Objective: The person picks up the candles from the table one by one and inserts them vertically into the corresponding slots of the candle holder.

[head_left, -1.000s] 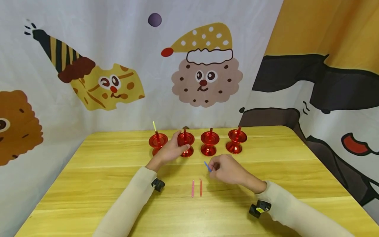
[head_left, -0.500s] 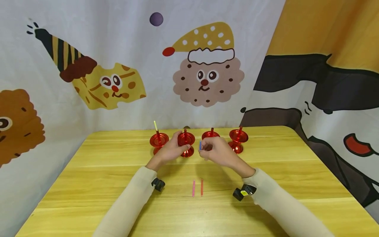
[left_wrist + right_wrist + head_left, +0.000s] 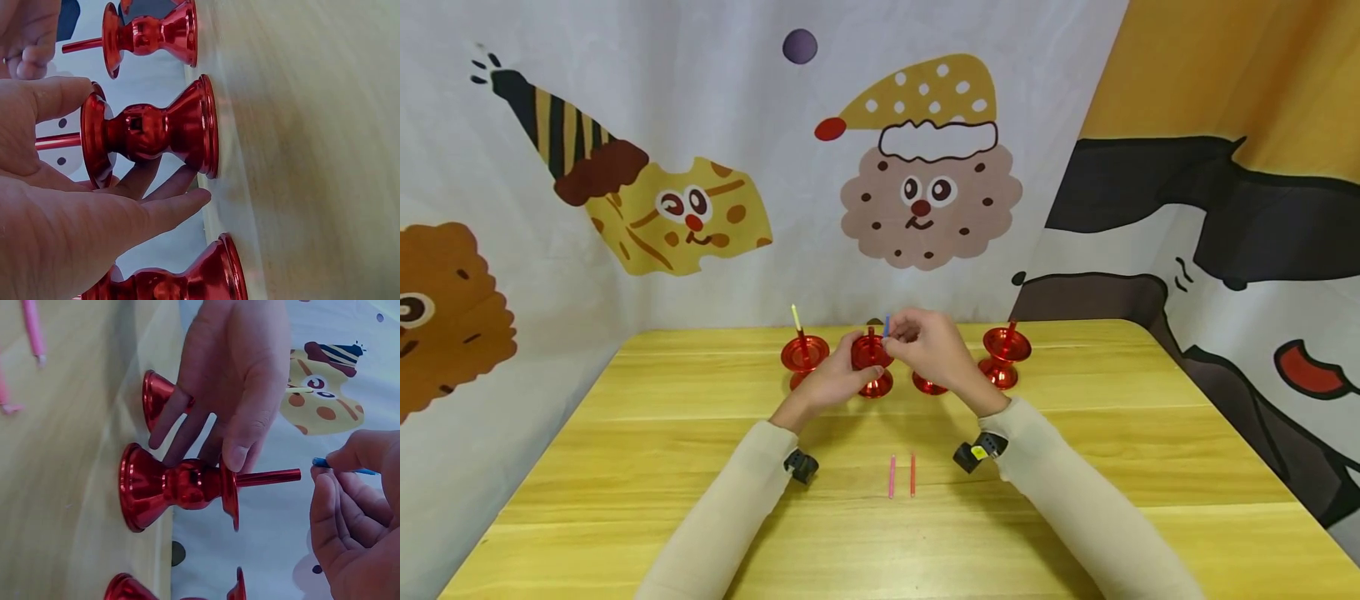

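My left hand point(image 3: 831, 379) grips the cup of the second red metal candlestick point(image 3: 874, 384), thumb at its near rim and fingers round the far side. That candlestick stands upright with a bare thin tube point(image 3: 269, 478) rising from its dish. Between thumb and fingertips, my right hand point(image 3: 934, 346) pinches a small blue candle point(image 3: 320, 462). In the right wrist view the candle's lower end is just above the tube's top, a small gap apart. At the left, another candlestick point(image 3: 805, 354) bears a yellow candle point(image 3: 797, 317) upright in its tube.
A third candlestick point(image 3: 929, 385) is partly hidden by the right hand, and a fourth point(image 3: 1002, 372) stands at the right, its tube bare. Nearer on the wooden table point(image 3: 700, 392) lie a pink candle point(image 3: 892, 477) and a red candle point(image 3: 913, 476). A printed cloth point(image 3: 715, 75) hangs behind.
My right hand has carried the blue candle up and left, from above the table to over the second candlestick, turning it more upright. The left hand keeps its grip there.
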`<state>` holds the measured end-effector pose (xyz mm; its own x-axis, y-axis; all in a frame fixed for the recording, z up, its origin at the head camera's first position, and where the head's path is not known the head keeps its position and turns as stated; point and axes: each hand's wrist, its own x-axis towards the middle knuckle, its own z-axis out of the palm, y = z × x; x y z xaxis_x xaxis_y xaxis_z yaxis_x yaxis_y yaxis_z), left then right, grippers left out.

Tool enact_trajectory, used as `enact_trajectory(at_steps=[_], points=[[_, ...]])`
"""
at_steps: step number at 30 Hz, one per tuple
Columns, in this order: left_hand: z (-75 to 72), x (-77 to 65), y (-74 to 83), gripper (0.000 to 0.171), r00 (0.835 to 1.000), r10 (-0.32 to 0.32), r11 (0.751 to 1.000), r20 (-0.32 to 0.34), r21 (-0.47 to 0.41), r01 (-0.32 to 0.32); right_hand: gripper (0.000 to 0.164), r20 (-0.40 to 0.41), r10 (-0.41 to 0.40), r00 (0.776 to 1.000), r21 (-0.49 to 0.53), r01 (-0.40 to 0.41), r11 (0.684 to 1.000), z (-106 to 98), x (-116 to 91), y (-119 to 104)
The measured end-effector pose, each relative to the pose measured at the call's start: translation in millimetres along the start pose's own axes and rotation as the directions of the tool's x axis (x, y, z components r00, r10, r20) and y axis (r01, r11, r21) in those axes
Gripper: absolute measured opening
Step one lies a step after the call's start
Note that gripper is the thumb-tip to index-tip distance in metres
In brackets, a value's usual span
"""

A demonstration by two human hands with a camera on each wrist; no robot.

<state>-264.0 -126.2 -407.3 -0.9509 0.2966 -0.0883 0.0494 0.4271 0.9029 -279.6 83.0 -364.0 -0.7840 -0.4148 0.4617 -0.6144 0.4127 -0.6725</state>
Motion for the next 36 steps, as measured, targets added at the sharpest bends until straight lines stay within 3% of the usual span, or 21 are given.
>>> enact_trajectory(at_steps=[12,20,28,36], points=[[-3.2,4.7,-8.4,0.093,0.999,0.047,0.997,0.013,0.056,-0.047,0.007,-0.124,-0.094,0.988,-0.058,0.087,0.995,12,21,-1],[-3.0,3.1,-5.7,0.093,0.999,0.051,0.998,0.013,0.043,-0.051,0.006,-0.120,-0.131,0.984,-0.098,0.119,0.988,18,26,6],[-1.3,27.4,-34.9,0.097,0.999,0.033,0.999,-0.001,0.041,-0.033,0.006,-0.098,-0.170,0.981,-0.124,0.157,0.980,20,26,8],[-2.2,27.1,-32.6,0.099,1.000,0.005,1.000,0.015,0.030,-0.006,0.008,-0.088,-0.198,0.976,-0.156,0.183,0.971,21,27,9]])
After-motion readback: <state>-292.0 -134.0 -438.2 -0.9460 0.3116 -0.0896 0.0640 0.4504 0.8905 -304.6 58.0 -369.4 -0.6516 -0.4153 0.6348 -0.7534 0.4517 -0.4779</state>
